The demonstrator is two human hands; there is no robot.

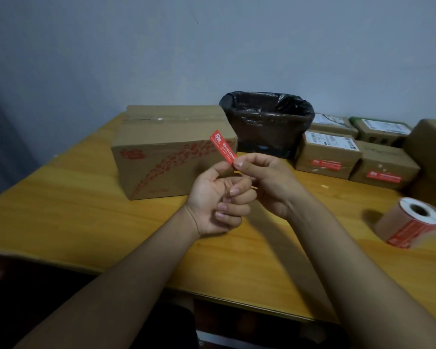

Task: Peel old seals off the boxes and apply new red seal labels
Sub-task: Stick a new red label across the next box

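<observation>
A red seal label [222,145] with white print sticks up and to the left in the air, above the table's middle. My right hand [264,183] pinches its lower end between thumb and forefinger. My left hand [218,197] is curled just below, its thumb touching the label's lower edge. Behind the hands stands a large cardboard box [166,152] with red print and tape along its top seam. A roll of red labels [410,224] lies on its side at the right.
A bin lined with a black bag [267,122] stands behind the hands. Several small boxes [327,154] crowd the back right, two with red seals on their fronts. The yellow wooden table [73,210] ends at a near edge close to me.
</observation>
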